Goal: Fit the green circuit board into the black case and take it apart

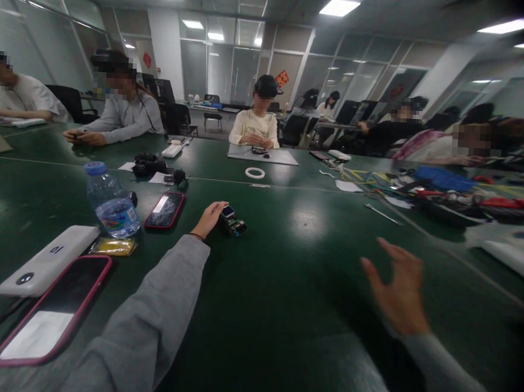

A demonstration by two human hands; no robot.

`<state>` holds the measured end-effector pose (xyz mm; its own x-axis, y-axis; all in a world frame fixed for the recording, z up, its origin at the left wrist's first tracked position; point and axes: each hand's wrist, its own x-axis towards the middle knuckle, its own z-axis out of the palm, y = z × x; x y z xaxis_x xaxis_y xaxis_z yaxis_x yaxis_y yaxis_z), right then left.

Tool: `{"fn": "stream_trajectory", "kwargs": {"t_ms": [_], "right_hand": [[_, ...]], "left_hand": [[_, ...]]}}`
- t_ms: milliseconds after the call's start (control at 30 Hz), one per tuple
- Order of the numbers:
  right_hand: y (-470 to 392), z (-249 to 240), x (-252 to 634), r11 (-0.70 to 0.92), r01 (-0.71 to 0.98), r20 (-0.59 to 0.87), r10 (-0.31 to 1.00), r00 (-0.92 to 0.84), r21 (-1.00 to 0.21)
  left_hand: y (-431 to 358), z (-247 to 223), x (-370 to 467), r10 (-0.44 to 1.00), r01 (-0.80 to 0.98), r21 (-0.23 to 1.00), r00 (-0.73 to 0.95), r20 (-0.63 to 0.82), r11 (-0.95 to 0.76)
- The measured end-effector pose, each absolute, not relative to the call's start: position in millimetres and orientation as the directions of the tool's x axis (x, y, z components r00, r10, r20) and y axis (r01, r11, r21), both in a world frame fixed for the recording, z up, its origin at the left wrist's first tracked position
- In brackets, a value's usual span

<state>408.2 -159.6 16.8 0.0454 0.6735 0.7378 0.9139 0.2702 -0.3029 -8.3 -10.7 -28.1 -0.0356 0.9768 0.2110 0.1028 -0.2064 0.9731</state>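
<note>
Left hand [208,221] touches the left end of a circuit board [237,225] at mid-table, by its small screen [228,211]; whether the fingers clamp it cannot be told. Right hand [397,287] well apart, over the near right of the green table [281,315], thumb and fingers spread. Phone [166,209] and bottle [115,211] to the left; white ring [255,177] farther off; wrench [384,215] far right.

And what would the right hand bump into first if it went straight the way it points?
Probably the wrench, though the right hand looks raised, so it might pass over; depth is unclear.
</note>
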Motion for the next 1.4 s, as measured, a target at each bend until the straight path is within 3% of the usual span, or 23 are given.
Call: {"fn": "stream_trajectory", "kwargs": {"t_ms": [100, 233, 433, 600, 667, 767, 833, 900, 1000, 1100, 1267, 1400], "right_hand": [[-120.0, -4.9, 301.9, 0.53, 0.791, 0.669, 0.711, -0.217, -0.306], [-81.1, -12.4, 190.4, 0.639, 0.721, 0.585, 0.703, -0.405, -0.268], [-59.4, -18.3, 169.0, 0.663, 0.669, 0.495, 0.729, -0.473, -0.338], [-57.3, -20.4, 173.3, 0.648, 0.476, 0.507, 0.762, -0.403, -0.595], [-52.8, -19.1, 173.9, 0.54, 0.304, 0.438, 0.831, -0.344, -0.785], [-44.0, -15.5, 179.9, 0.171, -0.109, 0.197, 0.926, -0.321, -0.979], [-38.9, -12.5, 187.0, -0.091, -0.358, 0.055, 0.924, -0.379, -0.929], [-36.0, -9.8, 194.1, -0.296, -0.48, -0.05, 0.886, -0.461, -0.826], [-36.7, -7.8, 199.7, -0.483, -0.492, -0.15, 0.807, -0.571, -0.724], [-42.1, -8.6, 197.4, -0.521, -0.388, -0.161, 0.73, -0.664, -0.761], [-49.5, -8.9, 187.5, -0.315, -0.221, -0.078, 0.716, -0.694, -0.923], [-52.1, -6.7, 179.6, -0.2, -0.188, -0.032, 0.761, -0.648, -0.962]], "left_hand": [[-12.0, -27.0, -7.6, 0.98, 0.077, 0.979, -0.037, 0.194, -0.191], [-14.8, -22.4, -6.0, 0.971, 0.074, 0.97, -0.049, 0.235, -0.231], [-14.2, -20.9, -4.7, 0.971, 0.041, 0.971, -0.029, 0.237, -0.235], [-12.1, -21.2, -4.5, 0.988, -0.108, 0.982, 0.003, 0.156, -0.155], [-13.0, -18.8, -6.7, 0.993, -0.16, 0.981, 0.028, 0.118, -0.112], [-16.5, -14.1, -13.2, 0.984, -0.227, 0.973, 0.156, 0.083, -0.046], [-19.6, -11.3, -17.6, 0.956, -0.279, 0.959, 0.263, 0.129, -0.053], [-22.4, -9.1, -20.2, 0.921, -0.292, 0.954, 0.347, 0.175, -0.071], [-24.8, -6.8, -20.3, 0.892, -0.267, 0.96, 0.408, 0.196, -0.088], [-24.1, -7.7, -19.5, 0.879, -0.251, 0.963, 0.433, 0.199, -0.095], [-19.0, -15.4, -20.7, 0.924, -0.209, 0.976, 0.356, 0.14, -0.067], [-19.6, -14.3, -18.8, 0.941, -0.206, 0.976, 0.312, 0.13, -0.067]]}}
